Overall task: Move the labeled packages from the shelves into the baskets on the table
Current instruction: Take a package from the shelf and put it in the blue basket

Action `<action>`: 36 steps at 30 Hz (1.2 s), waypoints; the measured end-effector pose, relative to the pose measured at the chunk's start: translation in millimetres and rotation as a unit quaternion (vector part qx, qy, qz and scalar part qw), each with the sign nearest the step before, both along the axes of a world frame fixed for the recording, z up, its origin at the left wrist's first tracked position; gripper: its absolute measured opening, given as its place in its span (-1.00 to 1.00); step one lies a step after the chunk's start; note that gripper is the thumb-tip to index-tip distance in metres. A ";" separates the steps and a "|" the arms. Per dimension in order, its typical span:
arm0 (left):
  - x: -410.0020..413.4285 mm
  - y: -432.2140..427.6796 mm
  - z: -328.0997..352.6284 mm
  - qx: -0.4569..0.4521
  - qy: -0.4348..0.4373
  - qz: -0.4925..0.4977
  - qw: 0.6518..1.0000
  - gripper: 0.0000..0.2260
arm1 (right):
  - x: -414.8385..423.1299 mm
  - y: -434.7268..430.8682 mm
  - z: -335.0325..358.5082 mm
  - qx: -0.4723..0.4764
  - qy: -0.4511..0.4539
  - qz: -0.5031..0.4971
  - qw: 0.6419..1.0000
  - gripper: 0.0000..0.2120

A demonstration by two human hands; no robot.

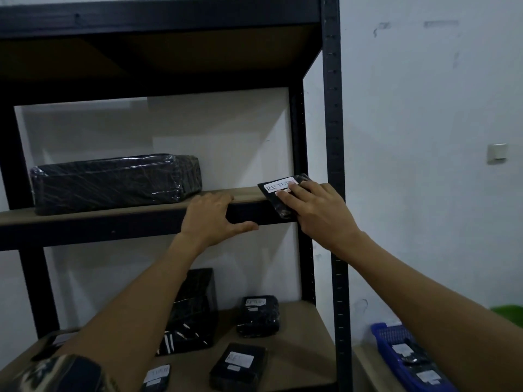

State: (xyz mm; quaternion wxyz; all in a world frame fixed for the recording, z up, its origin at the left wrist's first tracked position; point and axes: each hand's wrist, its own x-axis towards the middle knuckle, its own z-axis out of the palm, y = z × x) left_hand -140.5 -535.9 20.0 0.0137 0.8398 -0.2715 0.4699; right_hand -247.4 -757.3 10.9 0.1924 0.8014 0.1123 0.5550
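A small black package with a white "RETURN" label (278, 188) sticks out over the front right edge of the upper shelf (113, 210). My right hand (317, 210) grips it, fingers across its top. My left hand (210, 217) rests on the shelf's front edge, fingers on the board and thumb under the rail. A large black wrapped package (113, 182) lies on the same shelf at the left. On the lower shelf (300, 355) stand several black packages with white labels (258, 315) (239, 366) (157, 377) and a bigger box (192, 312). A blue basket (407, 360) with labeled packages sits at the lower right.
The black metal upright (335, 165) of the rack stands just right of my right hand. A white wall with a switch (496, 152) lies beyond. A green object (509, 311) shows at the right edge behind the basket.
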 end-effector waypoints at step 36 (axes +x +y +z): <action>-248.3 -318.6 -285.2 0.001 0.394 -0.067 0.917 -0.10 | -269.0 -301.3 -284.9 0.065 0.244 -0.042 0.967 -0.59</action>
